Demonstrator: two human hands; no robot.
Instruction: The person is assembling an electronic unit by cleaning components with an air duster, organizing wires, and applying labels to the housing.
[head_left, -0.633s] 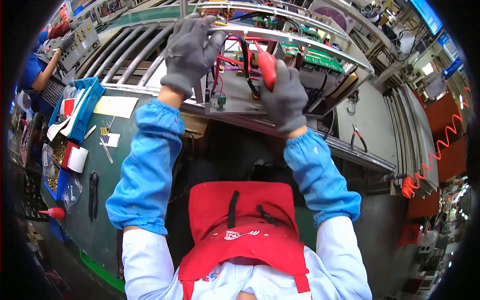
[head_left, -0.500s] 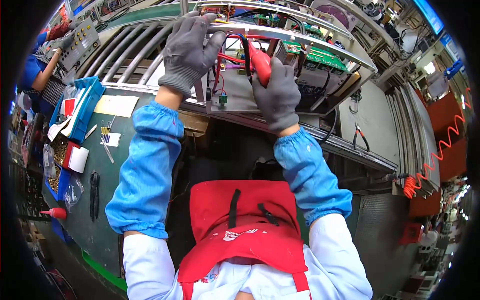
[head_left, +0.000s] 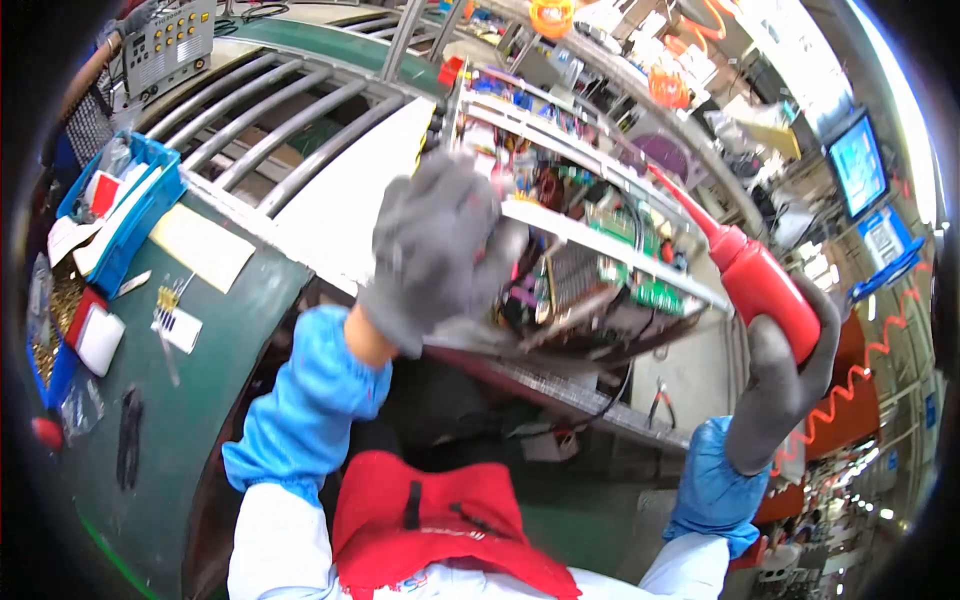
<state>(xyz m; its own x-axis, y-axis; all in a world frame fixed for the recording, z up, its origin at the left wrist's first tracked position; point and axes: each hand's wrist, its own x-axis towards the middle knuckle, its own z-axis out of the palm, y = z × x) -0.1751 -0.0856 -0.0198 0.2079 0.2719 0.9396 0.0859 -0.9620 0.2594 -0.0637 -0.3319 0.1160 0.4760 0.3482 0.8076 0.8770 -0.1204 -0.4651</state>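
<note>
A red squeeze bottle [head_left: 768, 292] with a long thin nozzle is held in my right hand [head_left: 782, 385], raised at the right with the nozzle tilted up and left. A grey glove covers each hand. My left hand [head_left: 432, 250] is by the near left side of an open metal-framed unit [head_left: 610, 240]; motion smears its fingers, so its grip is unclear. Inside the unit are green circuit boards [head_left: 655, 296], wires and a finned grey part [head_left: 582, 275]. My left hand hides part of its near left corner.
A roller conveyor [head_left: 270, 125] runs at the far left. On the green bench [head_left: 200, 375] stands a blue bin [head_left: 130, 215] with papers. Pliers [head_left: 660, 402] lie beyond the rail. An orange coiled hose [head_left: 850, 385] hangs at the right, below a screen [head_left: 858, 165].
My right hand has drawn the squeeze bottle out of the unit and lifted it to the right, nozzle now upward. The left hand has shifted and blurred. The whole view has turned.
</note>
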